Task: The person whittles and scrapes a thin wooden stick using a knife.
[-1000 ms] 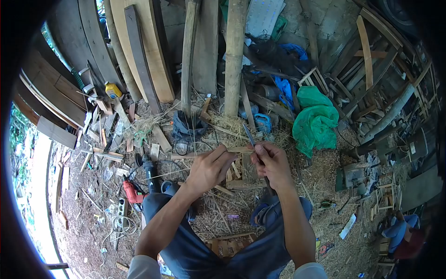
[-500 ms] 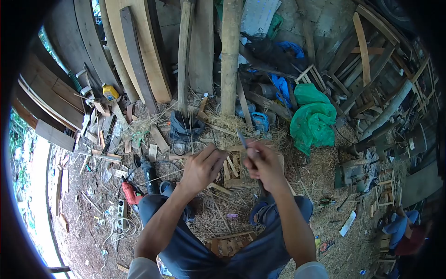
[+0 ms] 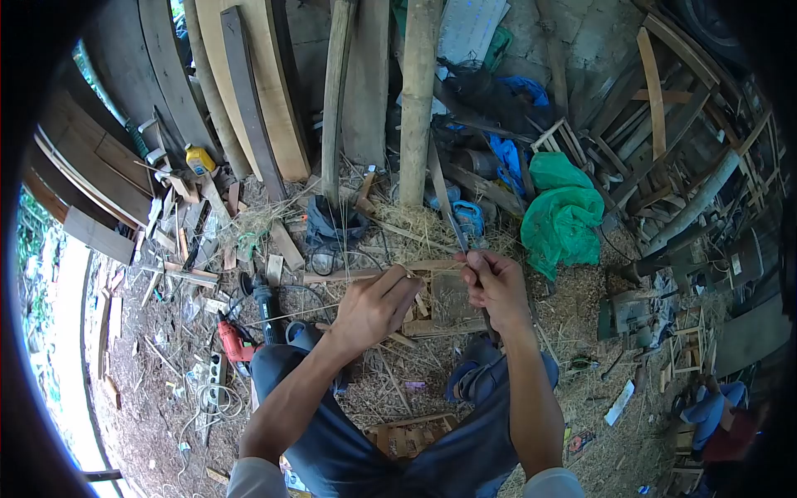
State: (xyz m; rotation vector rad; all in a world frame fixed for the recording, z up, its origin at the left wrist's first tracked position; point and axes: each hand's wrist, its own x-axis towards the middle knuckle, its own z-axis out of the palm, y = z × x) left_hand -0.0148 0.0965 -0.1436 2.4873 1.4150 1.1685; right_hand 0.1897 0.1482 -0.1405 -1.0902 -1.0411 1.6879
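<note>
My left hand (image 3: 375, 310) is closed in a pinch, knuckles up, above the space between my knees. A thin pale strip (image 3: 305, 315) runs out from it to the left, and its other end is hidden by the fingers. To the right, my right hand (image 3: 500, 292) is wrapped round a knife. The knife's narrow grey blade (image 3: 458, 231) points up and away from me, while the dark handle (image 3: 490, 324) shows below the palm. A clear gap lies between the two hands, and the blade touches neither the left hand nor the strip.
A red drill (image 3: 236, 342) and an angle grinder (image 3: 266, 311) lie left of my knee, near a power strip (image 3: 217, 380). Wood scraps and straw-like strips cover the ground. Ahead are upright posts (image 3: 415, 116), a green plastic bag (image 3: 563, 224) and leaning boards. Another person (image 3: 722, 415) sits at far right.
My right hand has moved right with the knife, away from the left hand. The left hand has shifted slightly right and down, still pinched.
</note>
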